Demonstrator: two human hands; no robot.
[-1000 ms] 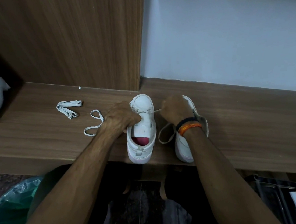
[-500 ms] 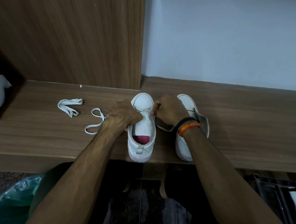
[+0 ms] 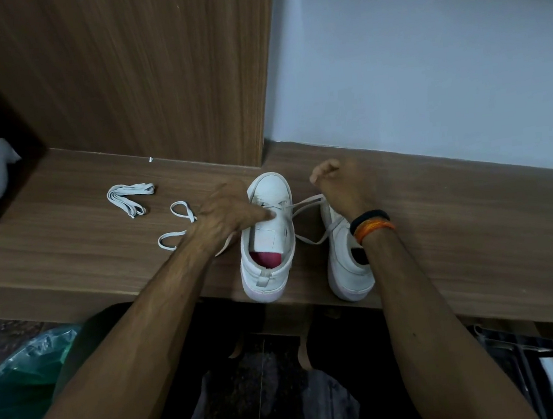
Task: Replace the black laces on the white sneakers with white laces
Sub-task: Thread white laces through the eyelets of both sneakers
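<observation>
Now two white sneakers stand side by side on the wooden desk (image 3: 474, 222), heels toward the person and just over the front edge. On the left sneaker (image 3: 268, 244) the left hand (image 3: 228, 216) rests across the tongue, its fingers laid out and pressing near the eyelets, so its grip is open on the shoe rather than closed round anything. A white lace (image 3: 305, 204) is threaded through this sneaker's upper eyelets and runs out to the right, where the right hand (image 3: 332, 183) pulls it taut above the toe of the right sneaker (image 3: 345, 263); the fingers are curled round the strand, a closed grip on the lace. Another length of the same lace loops down between the two shoes, and its left end trails out from under the left wrist in two loops (image 3: 178, 226) on the desk. A folded spare lace (image 3: 130, 199) lies well apart to the left. The left sneaker's lining shows red, and a blank white tab sits on its tongue; no brand or writing can be read anywhere. Black and orange bands (image 3: 370, 223) circle the right wrist.
</observation>
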